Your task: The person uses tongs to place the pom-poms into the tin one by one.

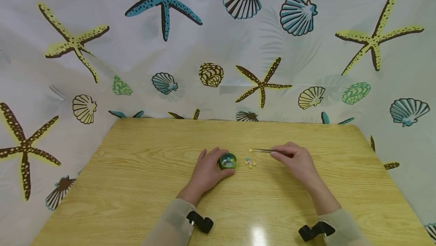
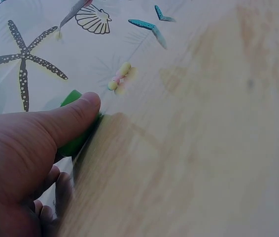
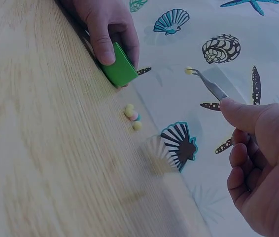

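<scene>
A small round green container point(image 3: 120, 70) stands on the table, and my left hand point(image 1: 208, 171) holds it with fingers and thumb around its sides. Inside it, in the head view, lie a few little balls point(image 1: 229, 159), blue and yellow among them. My right hand point(image 1: 295, 161) pinches metal tweezers point(image 3: 212, 87) whose bent tips grip one yellow ball point(image 3: 188, 70), raised above the table. Between container and right hand sits a cluster of several small balls point(image 1: 250, 163) in yellow, pink and blue. The left wrist view shows the thumb point(image 2: 83, 106) against the green wall.
The wooden table point(image 1: 153, 144) reaches back to a white cloth point(image 1: 190, 98) printed with starfish and shells, which also hangs at both sides. A black wrist camera point(image 1: 201, 222) sits on the left sleeve and another camera point(image 1: 315, 231) on the right one.
</scene>
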A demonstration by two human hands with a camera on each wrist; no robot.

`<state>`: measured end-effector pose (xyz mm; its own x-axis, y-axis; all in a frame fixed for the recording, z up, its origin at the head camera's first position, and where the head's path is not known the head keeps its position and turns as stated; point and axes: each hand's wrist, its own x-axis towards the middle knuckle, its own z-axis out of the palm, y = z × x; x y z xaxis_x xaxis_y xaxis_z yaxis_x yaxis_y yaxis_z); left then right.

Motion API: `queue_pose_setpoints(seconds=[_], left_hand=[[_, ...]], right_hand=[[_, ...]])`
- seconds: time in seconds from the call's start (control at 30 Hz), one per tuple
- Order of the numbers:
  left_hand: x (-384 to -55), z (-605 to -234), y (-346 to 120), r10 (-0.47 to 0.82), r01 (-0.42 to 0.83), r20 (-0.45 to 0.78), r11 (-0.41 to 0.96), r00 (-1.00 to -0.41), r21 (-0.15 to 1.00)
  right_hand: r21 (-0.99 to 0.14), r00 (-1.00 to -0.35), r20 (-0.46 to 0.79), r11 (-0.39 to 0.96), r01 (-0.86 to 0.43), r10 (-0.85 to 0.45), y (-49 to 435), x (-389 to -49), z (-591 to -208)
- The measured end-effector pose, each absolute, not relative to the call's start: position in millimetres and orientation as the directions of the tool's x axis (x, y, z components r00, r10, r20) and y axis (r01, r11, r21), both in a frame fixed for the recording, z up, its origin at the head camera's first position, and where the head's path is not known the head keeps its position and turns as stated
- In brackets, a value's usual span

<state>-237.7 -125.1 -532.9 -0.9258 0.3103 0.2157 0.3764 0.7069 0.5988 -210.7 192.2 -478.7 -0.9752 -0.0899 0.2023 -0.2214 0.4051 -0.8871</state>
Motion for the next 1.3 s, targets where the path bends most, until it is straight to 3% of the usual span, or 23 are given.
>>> queue_pose_setpoints(seconds=[1.3], left_hand=[[-237,-530,-125,0.308,0.368,0.204,0.72,-0.929,0.589]], right_hand=[[-0.88,-0.977,0.155,0.429,-0.203,-0.144,141,-219,-497]])
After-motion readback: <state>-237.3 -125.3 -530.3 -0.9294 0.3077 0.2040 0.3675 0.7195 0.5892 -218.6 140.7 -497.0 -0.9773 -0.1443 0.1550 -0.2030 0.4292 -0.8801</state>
